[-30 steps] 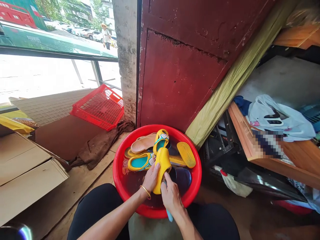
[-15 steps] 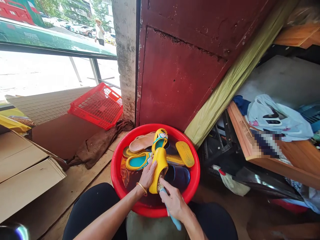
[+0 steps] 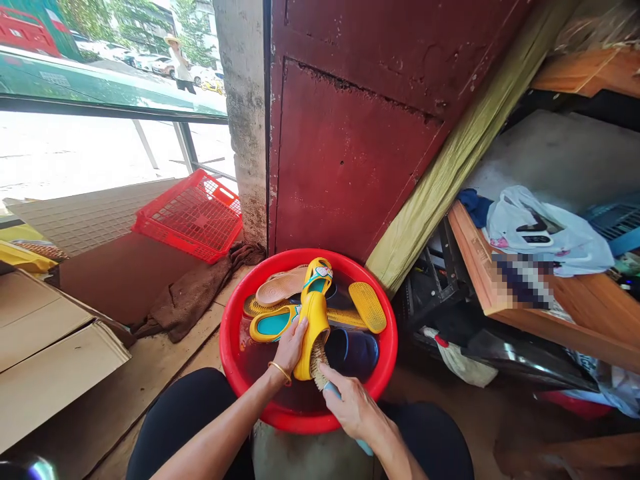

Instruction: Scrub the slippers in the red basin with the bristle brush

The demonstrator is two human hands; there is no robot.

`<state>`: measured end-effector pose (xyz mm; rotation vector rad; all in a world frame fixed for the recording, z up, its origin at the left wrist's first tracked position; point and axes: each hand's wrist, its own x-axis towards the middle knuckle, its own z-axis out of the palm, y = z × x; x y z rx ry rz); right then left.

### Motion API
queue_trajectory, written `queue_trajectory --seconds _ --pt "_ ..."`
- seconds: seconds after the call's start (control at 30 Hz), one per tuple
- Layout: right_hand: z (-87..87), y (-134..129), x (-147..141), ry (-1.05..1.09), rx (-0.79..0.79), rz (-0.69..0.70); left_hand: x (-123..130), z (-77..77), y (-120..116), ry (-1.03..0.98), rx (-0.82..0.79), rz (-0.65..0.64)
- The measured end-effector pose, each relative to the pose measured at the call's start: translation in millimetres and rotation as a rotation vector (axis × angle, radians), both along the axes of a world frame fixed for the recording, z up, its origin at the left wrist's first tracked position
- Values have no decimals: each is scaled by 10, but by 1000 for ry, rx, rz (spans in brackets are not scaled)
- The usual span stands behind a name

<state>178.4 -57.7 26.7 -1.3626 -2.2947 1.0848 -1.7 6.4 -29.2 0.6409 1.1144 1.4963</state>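
Note:
My left hand point(image 3: 291, 347) grips a yellow slipper point(image 3: 315, 315) by its side, above a red basin point(image 3: 231, 373) of dark water. In my right hand point(image 3: 347, 400) is the light-blue handle of a scrubbing brush point(image 3: 319, 363), its pale bristles at the slipper's opening. Several more shoes lie in the basin: a yellow slipper with a teal insole point(image 3: 273, 325), another yellow one with a cartoon face point(image 3: 319, 275), a tan sandal point(image 3: 280, 285), a dark blue slipper point(image 3: 363, 352) and a yellow sole point(image 3: 367, 307). The brush's tip is partly inside the slipper.
A red plastic crate point(image 3: 193, 217) leans on cardboard at the left, with a brown cloth point(image 3: 183, 300) on the floor beside it. Behind the basin stands a dark red door point(image 3: 345, 160). A wooden shelf point(image 3: 475, 260) with a white plastic bag point(image 3: 545, 230) is at the right.
The brush has drawn back out of the slipper toward me, showing more of its bristles. My right hand has moved slightly right. The view has shifted a little.

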Motion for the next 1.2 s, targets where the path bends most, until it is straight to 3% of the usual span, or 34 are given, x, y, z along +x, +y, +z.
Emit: queue_trajectory --seconds 0.57,1.0,1.2 --pt "-58 -23 139 -278 154 62 -59 -69 34 97 25 -35" --pt "24 -64 124 -522 132 135 -35 -61 21 137 51 -48" --pt "-16 -56 121 -513 139 123 -60 -59 29 156 62 -41"
